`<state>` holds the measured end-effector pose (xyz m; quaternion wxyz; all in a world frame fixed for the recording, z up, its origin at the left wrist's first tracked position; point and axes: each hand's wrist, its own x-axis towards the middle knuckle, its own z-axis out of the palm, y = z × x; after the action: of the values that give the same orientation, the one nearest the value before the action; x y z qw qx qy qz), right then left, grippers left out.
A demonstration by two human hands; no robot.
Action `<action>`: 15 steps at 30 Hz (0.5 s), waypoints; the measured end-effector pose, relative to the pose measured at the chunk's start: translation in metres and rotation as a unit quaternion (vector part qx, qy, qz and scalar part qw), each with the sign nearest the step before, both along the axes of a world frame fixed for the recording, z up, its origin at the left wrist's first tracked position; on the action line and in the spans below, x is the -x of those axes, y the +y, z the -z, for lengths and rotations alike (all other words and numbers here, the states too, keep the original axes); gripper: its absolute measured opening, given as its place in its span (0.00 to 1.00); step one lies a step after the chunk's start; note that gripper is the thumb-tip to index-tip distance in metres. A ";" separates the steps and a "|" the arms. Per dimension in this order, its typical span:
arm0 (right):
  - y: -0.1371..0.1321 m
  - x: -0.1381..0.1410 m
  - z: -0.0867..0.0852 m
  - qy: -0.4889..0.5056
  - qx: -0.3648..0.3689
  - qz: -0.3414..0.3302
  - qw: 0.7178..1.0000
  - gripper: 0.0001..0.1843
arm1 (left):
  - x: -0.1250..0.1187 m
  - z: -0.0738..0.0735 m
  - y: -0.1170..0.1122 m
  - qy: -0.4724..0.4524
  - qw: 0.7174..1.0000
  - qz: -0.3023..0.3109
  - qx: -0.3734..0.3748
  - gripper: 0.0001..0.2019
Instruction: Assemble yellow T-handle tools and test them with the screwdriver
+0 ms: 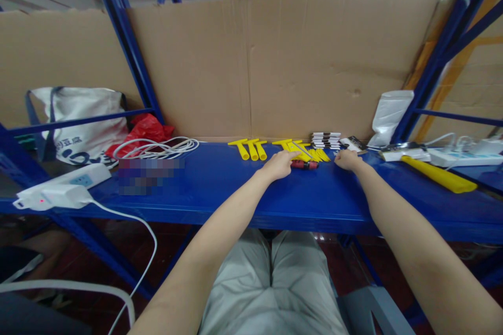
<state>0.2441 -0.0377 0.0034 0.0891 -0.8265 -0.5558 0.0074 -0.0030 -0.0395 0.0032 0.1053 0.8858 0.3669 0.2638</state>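
while three yellow handles lie together, the left hand curls beside one red tool; whether it or the curled right hand grips anything, i cannot tell.

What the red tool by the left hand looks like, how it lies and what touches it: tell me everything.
The red tool is a short, stubby, handle-like piece, red with dark parts, and looks like plastic. It lies on its side on the blue table, roughly in line with the front edge, just on the near side of the yellow pieces. Its left end sits close to the left hand; whether they touch cannot be told. Finer detail is too small to make out.
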 end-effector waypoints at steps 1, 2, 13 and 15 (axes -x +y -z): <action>0.001 0.000 0.000 -0.001 -0.004 -0.003 1.000 0.12 | 0.000 0.000 0.000 0.001 1.000 -0.001 -0.003 0.23; 0.002 0.000 0.000 -0.003 -0.015 -0.008 1.000 0.11 | 0.000 0.000 0.000 0.002 1.000 -0.002 -0.007 0.23; -0.004 0.044 -0.010 0.203 -0.240 -0.179 0.932 0.05 | -0.001 0.003 -0.003 0.028 0.999 -0.019 -0.032 0.25; -0.008 0.056 -0.010 0.255 -0.250 -0.206 0.911 0.04 | -0.002 0.002 -0.005 0.037 0.998 -0.025 -0.043 0.25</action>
<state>0.1882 -0.0456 0.0138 0.4278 -0.6147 -0.6554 0.0976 -0.0008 -0.0445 0.0008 0.0471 0.8893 0.3805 0.2493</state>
